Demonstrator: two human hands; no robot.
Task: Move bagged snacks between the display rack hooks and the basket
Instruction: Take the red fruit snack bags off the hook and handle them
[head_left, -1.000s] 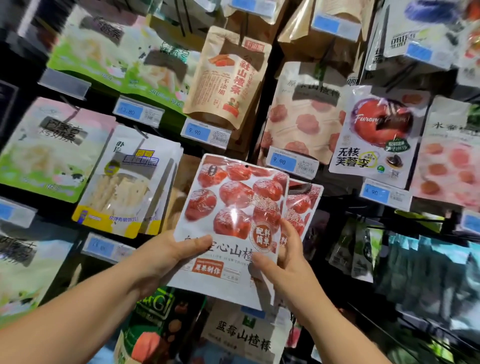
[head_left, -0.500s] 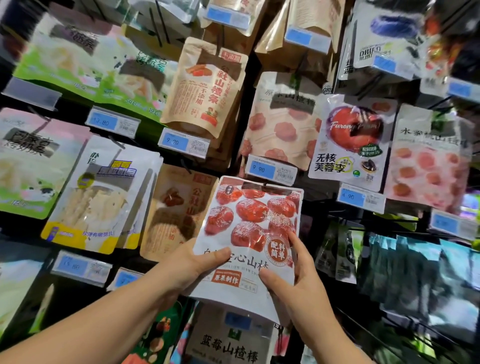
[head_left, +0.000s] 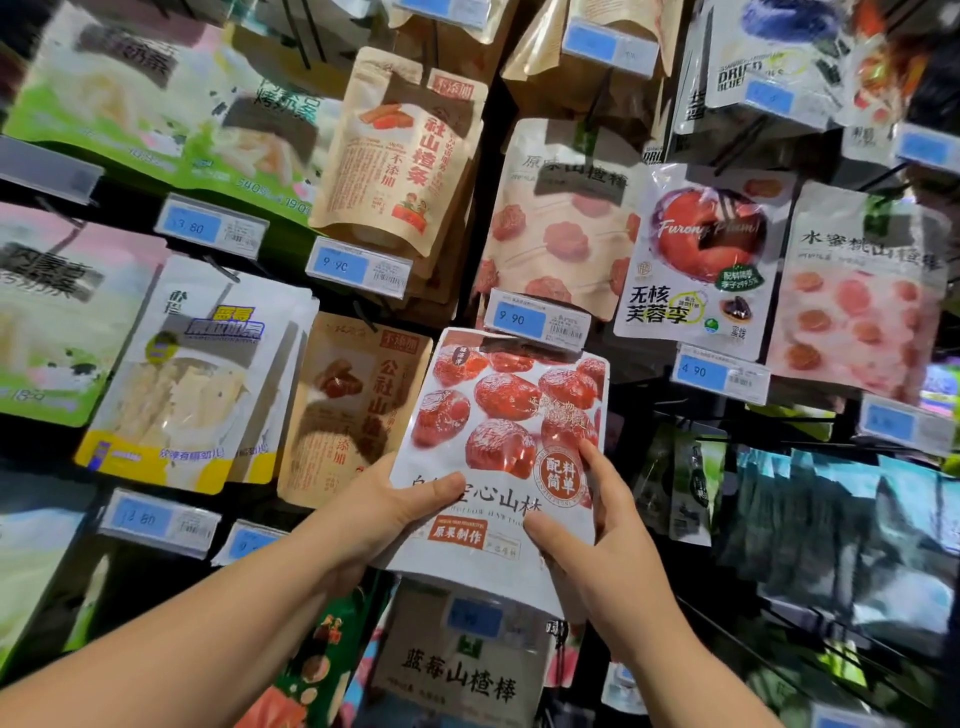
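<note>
head view: the red fruit bag (head_left: 498, 415) sits higher against the rack than a second ago, and its top edge now meets the blue price tag (head_left: 540, 318). the left hand (head_left: 395, 512) grips the lower left corner, thumb across the front. the right hand (head_left: 597, 530) pinches the lower right edge, thumb on the front. probable step: hanging the bag on its hook. the basket is not in view.
</note>
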